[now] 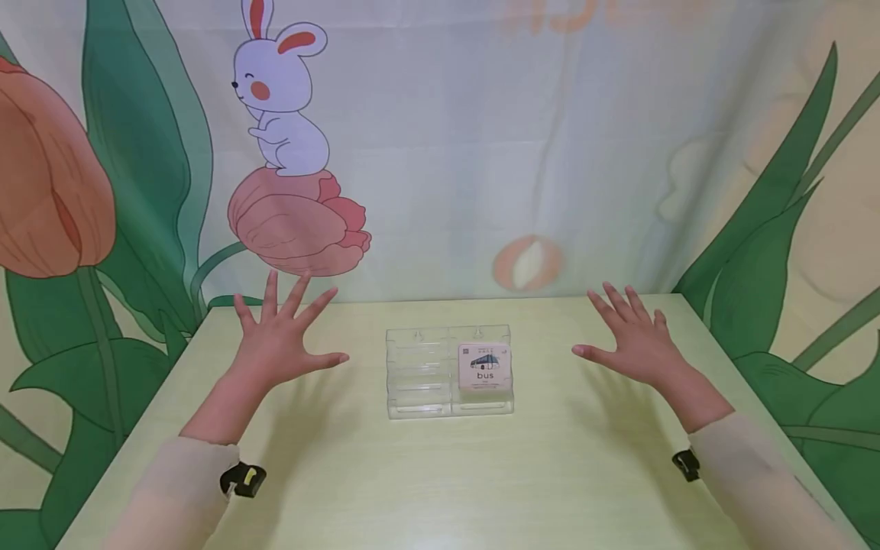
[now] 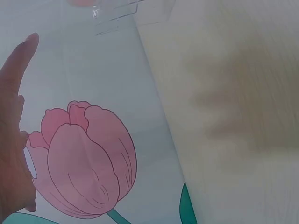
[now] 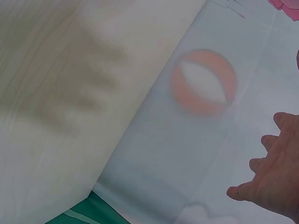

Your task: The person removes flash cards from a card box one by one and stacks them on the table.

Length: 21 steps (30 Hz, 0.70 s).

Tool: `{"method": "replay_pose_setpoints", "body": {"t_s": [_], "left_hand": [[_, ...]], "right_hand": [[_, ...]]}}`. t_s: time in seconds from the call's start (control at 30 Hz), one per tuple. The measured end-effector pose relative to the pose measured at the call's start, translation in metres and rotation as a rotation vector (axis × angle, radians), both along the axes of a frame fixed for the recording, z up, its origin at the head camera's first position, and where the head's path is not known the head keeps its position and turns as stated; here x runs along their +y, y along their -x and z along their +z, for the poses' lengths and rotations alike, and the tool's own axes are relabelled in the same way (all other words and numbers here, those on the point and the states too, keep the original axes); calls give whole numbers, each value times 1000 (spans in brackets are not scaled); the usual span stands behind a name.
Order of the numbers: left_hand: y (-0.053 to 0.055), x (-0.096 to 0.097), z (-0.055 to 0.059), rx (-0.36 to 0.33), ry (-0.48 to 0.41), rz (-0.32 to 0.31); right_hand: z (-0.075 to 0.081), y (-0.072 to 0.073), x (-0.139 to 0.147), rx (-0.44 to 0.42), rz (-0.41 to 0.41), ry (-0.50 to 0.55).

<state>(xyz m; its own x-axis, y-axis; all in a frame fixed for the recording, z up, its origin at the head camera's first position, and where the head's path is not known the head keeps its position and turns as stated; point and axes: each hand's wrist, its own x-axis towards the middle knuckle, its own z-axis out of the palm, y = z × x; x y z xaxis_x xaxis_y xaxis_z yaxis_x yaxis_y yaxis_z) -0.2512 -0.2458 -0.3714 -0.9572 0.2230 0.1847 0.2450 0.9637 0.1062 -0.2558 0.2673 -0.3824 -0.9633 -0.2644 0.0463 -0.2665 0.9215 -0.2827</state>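
Both hands hold nothing and hover over the table with fingers spread wide. My left hand (image 1: 278, 340) is to the left of a clear plastic rack (image 1: 419, 374), its thumb pointing toward it. On the other side, my right hand (image 1: 635, 340) is held apart from the rack, thumb pointing inward. The rack has two columns of ledges. In its right column rests a stack-like pale pink square card (image 1: 484, 368) with a bus picture and the word "bus". In the left wrist view the left hand (image 2: 16, 126) shows at the edge; the right hand (image 3: 275, 168) shows in the right wrist view.
The pale wood-grain table (image 1: 454, 481) ends at a hanging cloth (image 1: 440, 168) printed with a rabbit, tulips and leaves. Dark straps (image 1: 244, 480) sit at the sleeve cuffs. Shadows of the hands fall on the tabletop.
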Motion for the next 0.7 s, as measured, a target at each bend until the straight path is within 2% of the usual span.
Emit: {"method": "replay_pose_setpoints", "body": {"t_s": [0.37,0.7], "left_hand": [[-1,1,-8,2,-14,1],[-6,2,-14,15,-26,0]], "right_hand": [[-7,-1,1,18,2,23],[-14,-7,-1,44,8,39]]}}
